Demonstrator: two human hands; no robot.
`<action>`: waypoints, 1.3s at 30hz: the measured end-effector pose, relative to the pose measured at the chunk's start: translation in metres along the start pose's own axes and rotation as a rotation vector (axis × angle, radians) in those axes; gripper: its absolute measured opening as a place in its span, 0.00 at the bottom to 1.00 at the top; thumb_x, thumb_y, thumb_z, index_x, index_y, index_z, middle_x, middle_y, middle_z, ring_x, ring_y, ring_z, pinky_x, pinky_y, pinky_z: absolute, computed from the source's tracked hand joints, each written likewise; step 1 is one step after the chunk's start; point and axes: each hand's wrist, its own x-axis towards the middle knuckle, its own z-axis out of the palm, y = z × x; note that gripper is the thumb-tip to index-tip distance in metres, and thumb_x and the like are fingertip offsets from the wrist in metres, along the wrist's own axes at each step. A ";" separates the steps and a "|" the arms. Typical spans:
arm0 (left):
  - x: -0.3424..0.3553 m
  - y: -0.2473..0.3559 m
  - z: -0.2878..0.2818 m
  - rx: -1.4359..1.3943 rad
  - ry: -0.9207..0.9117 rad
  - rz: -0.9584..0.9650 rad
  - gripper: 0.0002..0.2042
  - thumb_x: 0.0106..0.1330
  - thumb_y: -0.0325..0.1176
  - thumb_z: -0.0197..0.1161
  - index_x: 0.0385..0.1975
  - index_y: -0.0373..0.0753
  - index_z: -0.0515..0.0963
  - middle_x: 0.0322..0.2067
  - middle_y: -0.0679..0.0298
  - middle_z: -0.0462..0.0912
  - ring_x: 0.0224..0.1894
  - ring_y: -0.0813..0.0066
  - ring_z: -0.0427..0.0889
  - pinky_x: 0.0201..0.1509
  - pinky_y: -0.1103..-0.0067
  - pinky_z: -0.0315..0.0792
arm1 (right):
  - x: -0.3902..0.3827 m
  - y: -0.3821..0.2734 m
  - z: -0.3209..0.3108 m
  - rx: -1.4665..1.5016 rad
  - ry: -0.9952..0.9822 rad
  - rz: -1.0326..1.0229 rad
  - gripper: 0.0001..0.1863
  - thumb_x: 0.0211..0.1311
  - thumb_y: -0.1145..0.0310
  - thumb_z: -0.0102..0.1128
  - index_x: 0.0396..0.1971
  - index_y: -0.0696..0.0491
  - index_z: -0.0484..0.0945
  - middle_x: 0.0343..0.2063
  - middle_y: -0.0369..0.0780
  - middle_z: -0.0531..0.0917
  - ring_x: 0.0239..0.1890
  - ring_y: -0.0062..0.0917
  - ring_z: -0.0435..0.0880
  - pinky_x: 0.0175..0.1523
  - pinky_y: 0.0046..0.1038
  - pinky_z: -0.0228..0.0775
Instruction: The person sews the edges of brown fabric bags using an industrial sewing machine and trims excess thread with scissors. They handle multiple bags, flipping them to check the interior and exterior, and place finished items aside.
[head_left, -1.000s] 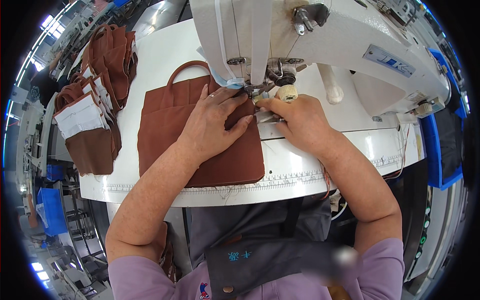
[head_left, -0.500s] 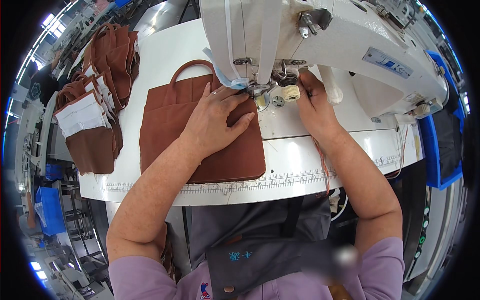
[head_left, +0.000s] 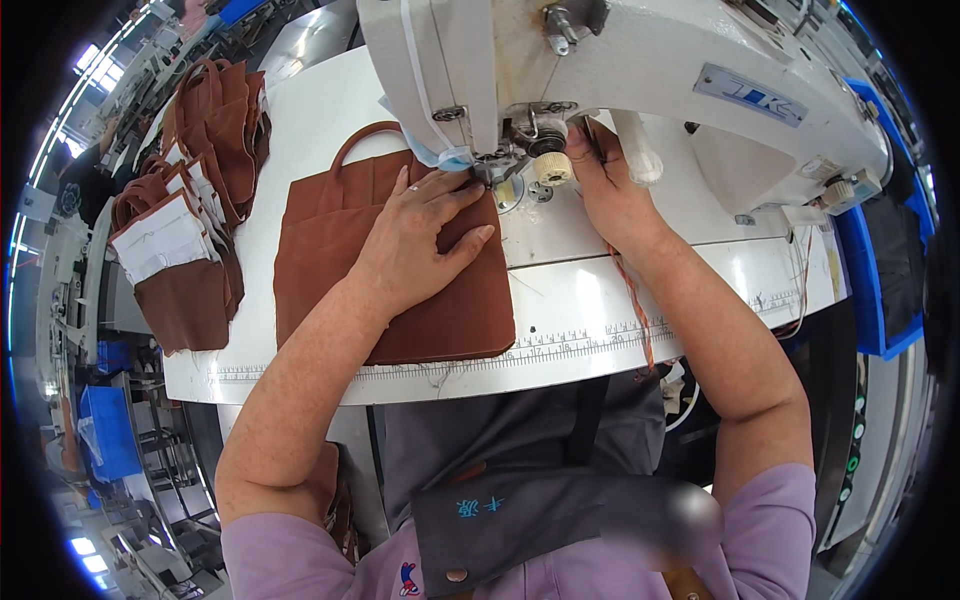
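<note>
So the big landmark here is the white sewing machine (head_left: 660, 60), and everything else kind of sorts itself around that. The brown bag (head_left: 325, 250) lies flat just left of and toward the person from the machine's needle end, with its top right corner right up by the needle. Can't tell if that corner is actually under the foot, too small to see. Its looped handle (head_left: 347, 150) sticks out left of the machine's head.

Left hand (head_left: 418, 235) is open and laid flat on the bag, fingertips reaching close to the machine's needle, thumb out to the side. It's resting on it, not pinching anything that I can see.

Right hand (head_left: 612, 195) is on the right of the machine's needle, tucked under its arm, near the cream knob (head_left: 552, 169). Fingers are bent and partly hidden, so honestly can't tell whether it's gripping something.

Also around: a pile of brown bag pieces (head_left: 185, 300) well left of the machine, orange cords (head_left: 632, 310) on the machine's near side, and a blue bin (head_left: 868, 280) off its right end.
</note>
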 end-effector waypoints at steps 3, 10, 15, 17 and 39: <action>-0.002 0.000 0.002 -0.003 -0.008 0.015 0.22 0.64 0.37 0.70 0.55 0.34 0.81 0.59 0.47 0.80 0.67 0.51 0.75 0.77 0.54 0.58 | 0.000 0.005 0.000 0.002 0.013 -0.048 0.20 0.80 0.54 0.53 0.36 0.57 0.81 0.31 0.34 0.81 0.37 0.21 0.74 0.49 0.26 0.70; 0.001 0.003 0.001 -0.009 0.008 -0.036 0.21 0.63 0.37 0.71 0.54 0.34 0.82 0.59 0.48 0.80 0.66 0.49 0.75 0.76 0.58 0.60 | -0.003 0.005 -0.003 -0.009 -0.019 -0.011 0.22 0.77 0.50 0.56 0.36 0.57 0.83 0.28 0.34 0.81 0.34 0.19 0.74 0.44 0.25 0.69; 0.007 0.002 -0.002 -0.025 -0.008 -0.087 0.21 0.63 0.38 0.71 0.53 0.33 0.83 0.58 0.48 0.81 0.65 0.48 0.76 0.75 0.61 0.63 | -0.003 0.013 -0.007 -0.019 -0.081 0.025 0.22 0.77 0.50 0.57 0.37 0.57 0.83 0.28 0.34 0.81 0.33 0.19 0.74 0.43 0.25 0.69; 0.007 0.000 0.000 -0.015 -0.009 -0.067 0.21 0.63 0.38 0.71 0.53 0.34 0.83 0.58 0.48 0.81 0.65 0.47 0.76 0.74 0.61 0.63 | 0.000 0.018 -0.009 -0.056 -0.125 0.006 0.21 0.77 0.51 0.58 0.38 0.57 0.83 0.28 0.36 0.82 0.34 0.21 0.76 0.44 0.27 0.70; -0.036 0.058 -0.040 -0.038 -0.334 -0.020 0.33 0.55 0.43 0.75 0.59 0.35 0.73 0.64 0.55 0.73 0.65 0.50 0.73 0.77 0.51 0.60 | -0.010 0.017 -0.021 -0.702 -0.316 -0.490 0.12 0.65 0.60 0.67 0.39 0.53 0.83 0.35 0.39 0.82 0.36 0.39 0.84 0.42 0.39 0.77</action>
